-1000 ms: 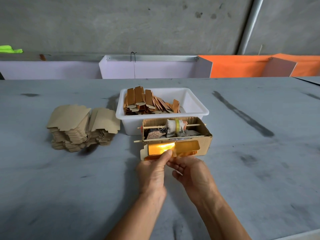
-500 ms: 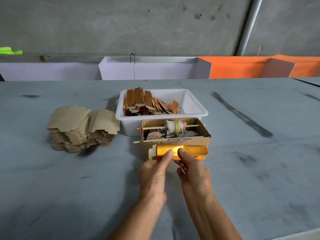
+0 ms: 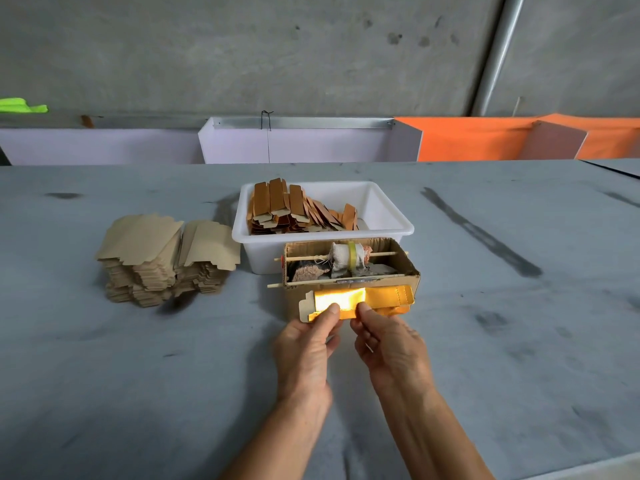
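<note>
1. Head view, frame centre: left hand [image 3: 304, 351] & right hand [image 3: 391, 348] each pinch the gold blank [image 3: 353, 301], thumbs on top, just in front of the cardboard box [image 3: 414, 280].
2. Progress: blank looks mid-fold. Folded pcs [image 3: 298, 211] part-fill the white tub [image 3: 391, 216]. Tall flat stack [image 3: 162, 258] at left is left to do.

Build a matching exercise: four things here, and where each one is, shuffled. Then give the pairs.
1 gold card blank
2 white tub
3 stack of flat brown blanks
4 cloth-wrapped roll

A on a stick across the cardboard box
B pinched by left hand and right hand
C left side of the table
D holding folded brown pieces

Pairs: 1-B; 2-D; 3-C; 4-A
</note>
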`<state>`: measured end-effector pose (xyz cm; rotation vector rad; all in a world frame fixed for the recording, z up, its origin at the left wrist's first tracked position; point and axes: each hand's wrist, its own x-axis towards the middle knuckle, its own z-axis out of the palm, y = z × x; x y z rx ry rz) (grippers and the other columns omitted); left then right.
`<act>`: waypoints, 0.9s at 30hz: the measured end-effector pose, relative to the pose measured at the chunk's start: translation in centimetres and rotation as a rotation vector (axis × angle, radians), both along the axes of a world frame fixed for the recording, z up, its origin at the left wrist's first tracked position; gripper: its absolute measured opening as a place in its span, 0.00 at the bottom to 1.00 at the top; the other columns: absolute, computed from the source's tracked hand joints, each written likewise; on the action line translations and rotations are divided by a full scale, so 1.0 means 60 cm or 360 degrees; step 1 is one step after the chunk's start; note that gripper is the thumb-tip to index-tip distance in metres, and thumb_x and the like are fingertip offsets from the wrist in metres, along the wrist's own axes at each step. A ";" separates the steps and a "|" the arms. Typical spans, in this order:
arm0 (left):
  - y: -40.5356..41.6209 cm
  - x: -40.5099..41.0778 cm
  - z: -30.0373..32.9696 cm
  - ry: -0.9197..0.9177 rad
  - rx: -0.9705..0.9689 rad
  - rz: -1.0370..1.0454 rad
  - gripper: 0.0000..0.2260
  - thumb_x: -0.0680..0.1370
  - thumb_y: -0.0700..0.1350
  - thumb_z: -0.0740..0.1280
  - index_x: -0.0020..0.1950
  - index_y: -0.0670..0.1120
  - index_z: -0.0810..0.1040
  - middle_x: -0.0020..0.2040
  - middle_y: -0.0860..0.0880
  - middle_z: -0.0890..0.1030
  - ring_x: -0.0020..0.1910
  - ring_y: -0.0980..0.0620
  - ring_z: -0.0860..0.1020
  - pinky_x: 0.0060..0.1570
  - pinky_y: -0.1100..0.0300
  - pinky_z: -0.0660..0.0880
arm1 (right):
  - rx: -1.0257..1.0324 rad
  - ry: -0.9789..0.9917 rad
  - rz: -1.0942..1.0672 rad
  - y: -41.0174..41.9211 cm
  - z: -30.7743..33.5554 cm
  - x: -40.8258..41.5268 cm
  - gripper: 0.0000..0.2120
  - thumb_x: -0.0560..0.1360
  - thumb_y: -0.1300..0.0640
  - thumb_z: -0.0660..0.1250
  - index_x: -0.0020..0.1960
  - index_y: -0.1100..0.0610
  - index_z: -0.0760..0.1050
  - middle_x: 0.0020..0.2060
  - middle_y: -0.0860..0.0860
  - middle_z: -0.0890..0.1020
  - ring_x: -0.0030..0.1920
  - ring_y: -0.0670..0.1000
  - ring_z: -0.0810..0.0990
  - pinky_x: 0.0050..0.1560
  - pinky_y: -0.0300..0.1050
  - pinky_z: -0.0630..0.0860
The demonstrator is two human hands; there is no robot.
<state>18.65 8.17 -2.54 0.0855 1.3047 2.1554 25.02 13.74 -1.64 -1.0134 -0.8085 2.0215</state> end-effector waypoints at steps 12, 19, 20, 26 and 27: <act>-0.014 -0.005 0.001 -0.0080 -0.0083 0.0051 0.03 0.75 0.41 0.69 0.41 0.43 0.78 0.32 0.47 0.80 0.30 0.56 0.80 0.37 0.58 0.76 | -0.0071 0.0034 -0.0008 -0.001 0.006 0.013 0.05 0.73 0.64 0.69 0.39 0.58 0.77 0.29 0.51 0.82 0.32 0.49 0.81 0.37 0.42 0.75; -0.032 -0.011 0.005 0.0036 -0.0179 -0.0029 0.04 0.72 0.34 0.70 0.40 0.41 0.79 0.32 0.46 0.79 0.28 0.53 0.77 0.28 0.62 0.77 | -0.0054 -0.0108 -0.0019 0.004 0.003 0.021 0.03 0.73 0.64 0.69 0.41 0.60 0.77 0.27 0.51 0.82 0.28 0.47 0.82 0.35 0.42 0.75; -0.034 -0.013 0.007 0.0063 -0.0186 -0.0025 0.05 0.72 0.33 0.70 0.40 0.41 0.79 0.31 0.46 0.79 0.26 0.53 0.77 0.26 0.63 0.77 | -0.0054 -0.0102 -0.0009 0.005 0.003 0.022 0.03 0.74 0.63 0.68 0.42 0.60 0.76 0.27 0.51 0.82 0.29 0.47 0.82 0.35 0.42 0.75; -0.044 -0.013 0.017 0.0098 -0.0096 0.0076 0.04 0.74 0.33 0.68 0.43 0.41 0.79 0.31 0.46 0.83 0.28 0.51 0.82 0.27 0.63 0.78 | 0.0004 -0.0001 0.0137 0.007 0.021 0.023 0.10 0.79 0.51 0.61 0.45 0.56 0.76 0.39 0.55 0.85 0.42 0.53 0.84 0.41 0.48 0.74; -0.045 -0.014 0.020 0.0075 -0.0070 0.0092 0.04 0.75 0.33 0.67 0.43 0.41 0.79 0.31 0.45 0.83 0.29 0.50 0.82 0.27 0.63 0.78 | 0.0032 0.0016 0.0193 0.006 0.026 0.023 0.10 0.79 0.51 0.61 0.45 0.55 0.77 0.41 0.55 0.85 0.44 0.54 0.84 0.42 0.48 0.74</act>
